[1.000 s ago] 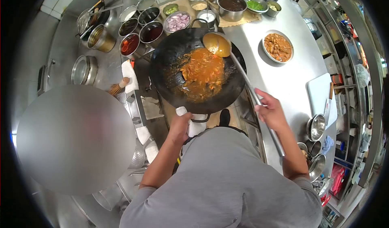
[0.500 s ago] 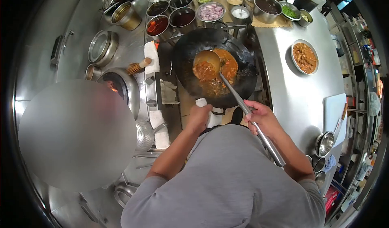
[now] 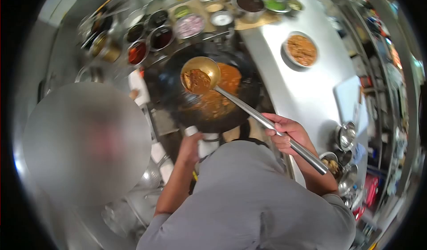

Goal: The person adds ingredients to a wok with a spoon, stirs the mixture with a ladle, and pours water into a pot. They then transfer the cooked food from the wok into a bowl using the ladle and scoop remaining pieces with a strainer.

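Observation:
My left hand (image 3: 190, 148) is closed around a folded white cloth (image 3: 208, 146) at the near edge of the black wok (image 3: 175, 110). The wok's handle there is hidden by the cloth. In my right hand (image 3: 287, 134) is the long metal handle of a ladle (image 3: 250, 110), gripped near the middle. Its bowl hangs over the left part of the wok and carries chunks of food in brown sauce (image 3: 196, 81). More orange-brown sauce (image 3: 229, 82) lies in the wok, right of and below the ladle's bowl.
A bowl of similar stew (image 3: 302, 49) stands on the steel counter (image 3: 284, 88) at the right. Behind the wok are several seasoning containers, including chopped onion (image 3: 190, 25) and red sauce (image 3: 137, 53). A white board (image 3: 349, 96) and metal bowls (image 3: 346, 135) lie further right.
The view has swung, shifting the wok and counter leftward in the picture. The ladle's bowl appears higher over the wok, with food in it. Both hands keep their grips.

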Demonstrator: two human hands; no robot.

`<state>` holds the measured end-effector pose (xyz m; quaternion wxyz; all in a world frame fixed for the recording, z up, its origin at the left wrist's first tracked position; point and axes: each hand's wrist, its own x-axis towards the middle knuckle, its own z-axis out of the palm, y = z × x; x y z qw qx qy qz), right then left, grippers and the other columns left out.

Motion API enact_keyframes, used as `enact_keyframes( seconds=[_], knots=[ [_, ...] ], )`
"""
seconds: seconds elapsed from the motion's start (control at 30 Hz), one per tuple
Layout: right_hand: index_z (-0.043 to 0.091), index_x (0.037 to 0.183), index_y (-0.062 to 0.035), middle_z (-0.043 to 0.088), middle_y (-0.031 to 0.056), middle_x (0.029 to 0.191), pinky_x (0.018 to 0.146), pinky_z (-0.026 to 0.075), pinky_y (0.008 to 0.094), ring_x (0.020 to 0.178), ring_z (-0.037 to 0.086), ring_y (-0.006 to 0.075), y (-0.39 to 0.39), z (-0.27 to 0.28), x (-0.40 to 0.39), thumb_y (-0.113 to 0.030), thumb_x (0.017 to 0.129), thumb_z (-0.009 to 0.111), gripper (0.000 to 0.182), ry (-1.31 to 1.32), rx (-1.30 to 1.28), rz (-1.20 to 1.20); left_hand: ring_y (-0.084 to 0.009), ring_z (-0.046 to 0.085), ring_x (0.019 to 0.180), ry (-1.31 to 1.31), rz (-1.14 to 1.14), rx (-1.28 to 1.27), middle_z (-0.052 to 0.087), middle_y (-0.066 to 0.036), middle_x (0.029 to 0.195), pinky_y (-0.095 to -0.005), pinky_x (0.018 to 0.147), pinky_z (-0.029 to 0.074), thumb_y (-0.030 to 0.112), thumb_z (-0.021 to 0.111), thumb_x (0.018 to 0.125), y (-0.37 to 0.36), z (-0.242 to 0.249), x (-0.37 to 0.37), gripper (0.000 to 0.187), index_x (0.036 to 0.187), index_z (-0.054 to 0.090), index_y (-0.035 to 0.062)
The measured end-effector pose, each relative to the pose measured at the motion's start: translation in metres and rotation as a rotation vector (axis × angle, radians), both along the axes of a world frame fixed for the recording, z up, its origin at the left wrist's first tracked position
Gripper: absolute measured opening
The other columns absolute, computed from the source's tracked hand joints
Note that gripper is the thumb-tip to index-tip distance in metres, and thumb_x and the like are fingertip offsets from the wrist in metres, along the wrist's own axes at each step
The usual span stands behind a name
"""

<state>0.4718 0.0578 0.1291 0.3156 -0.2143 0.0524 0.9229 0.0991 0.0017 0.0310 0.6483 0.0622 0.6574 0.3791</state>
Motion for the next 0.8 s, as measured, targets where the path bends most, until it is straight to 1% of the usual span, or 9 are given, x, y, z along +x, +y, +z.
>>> enact_keyframes(
  seconds=[0.07,0.17,0.27,0.3,0.37,0.47,0.6,0.7,0.8],
  knots=[
    [0.050,0.156,-0.0043,0.058,0.0188,0.107,0.045,0.038,0.0224,0.058,0.047,0.0098,-0.004,0.018,0.032,-0.001,0.105,0.056,0.052,-0.011,0.045,-0.095,-0.0274,0.072,0.085,-0.114,0.004,0.017,0.068,-0.011,0.094,-0.0448,0.078,0.061,0.008,0.067,0.086,0.001,-0.012,-0.002,0.024,0.108,0.063,-0.0007],
    [0.050,0.156,-0.0034,0.061,0.0214,0.106,0.043,0.036,0.0242,0.052,0.043,0.0104,-0.012,0.051,0.076,0.000,0.104,0.056,0.052,-0.229,0.148,-0.268,-0.0342,0.074,0.094,-0.280,-0.001,0.080,0.071,-0.016,0.104,-0.0468,0.089,0.063,0.004,0.063,0.086,0.013,-0.001,0.008,0.032,0.116,0.061,-0.0042],
    [0.051,0.154,-0.0041,0.064,0.0220,0.098,0.042,0.036,0.0262,0.050,0.047,0.0111,-0.008,0.062,0.110,0.004,0.101,0.055,0.053,-0.568,0.286,-0.413,-0.0359,0.074,0.095,-0.289,-0.018,0.117,0.072,-0.019,0.107,-0.0480,0.088,0.063,0.004,0.062,0.086,0.024,-0.004,0.015,0.031,0.115,0.061,-0.0054],
    [0.044,0.156,0.0011,0.064,0.0174,0.095,0.041,0.035,0.0238,0.046,0.045,0.0105,-0.004,0.074,0.108,-0.001,0.101,0.058,0.056,-0.816,0.333,-0.423,-0.0357,0.074,0.094,-0.281,-0.023,0.122,0.071,-0.019,0.105,-0.0483,0.088,0.063,0.004,0.062,0.086,0.027,-0.002,0.016,0.030,0.114,0.061,-0.0050],
    [0.044,0.156,0.0017,0.064,0.0148,0.092,0.043,0.036,0.0261,0.048,0.048,0.0114,0.011,0.078,0.111,-0.001,0.100,0.058,0.057,-1.170,0.367,-0.386,-0.0357,0.074,0.093,-0.273,-0.049,0.104,0.071,-0.018,0.104,-0.0484,0.086,0.063,0.004,0.061,0.086,0.031,-0.002,0.016,0.028,0.113,0.061,-0.0045],
    [0.042,0.156,0.0023,0.064,0.0121,0.090,0.046,0.040,0.0286,0.051,0.050,0.0127,0.034,0.050,0.139,0.001,0.100,0.058,0.059,-1.383,0.427,-0.332,-0.0355,0.074,0.092,-0.262,-0.070,0.088,0.071,-0.017,0.101,-0.0485,0.084,0.064,0.003,0.061,0.087,0.035,0.004,0.021,0.024,0.110,0.061,-0.0035],
    [0.038,0.158,0.0021,0.063,0.0105,0.088,0.049,0.043,0.0311,0.056,0.052,0.0144,0.063,0.012,0.165,0.003,0.099,0.057,0.063,-1.362,0.407,-0.449,-0.0326,0.075,0.089,-0.255,-0.038,0.129,0.071,-0.016,0.102,-0.0473,0.080,0.063,0.001,0.061,0.088,0.035,0.005,0.025,0.023,0.110,0.062,-0.0042],
    [0.035,0.160,0.0078,0.064,0.0110,0.087,0.049,0.044,0.0305,0.058,0.055,0.0144,0.075,0.002,0.176,0.003,0.095,0.059,0.069,-1.376,0.419,-0.520,-0.0326,0.075,0.088,-0.253,-0.058,0.145,0.071,-0.016,0.101,-0.0468,0.081,0.063,0.000,0.061,0.087,0.031,0.013,0.027,0.024,0.110,0.063,-0.0049],
    [0.033,0.161,0.0071,0.064,0.0133,0.087,0.049,0.045,0.0307,0.058,0.055,0.0155,0.083,-0.005,0.189,0.005,0.096,0.060,0.070,-1.281,0.412,-0.613,-0.0323,0.075,0.088,-0.204,-0.058,0.133,0.071,-0.015,0.100,-0.0465,0.082,0.063,0.000,0.061,0.087,0.027,0.014,0.027,0.023,0.109,0.064,-0.0049]
  ],
)
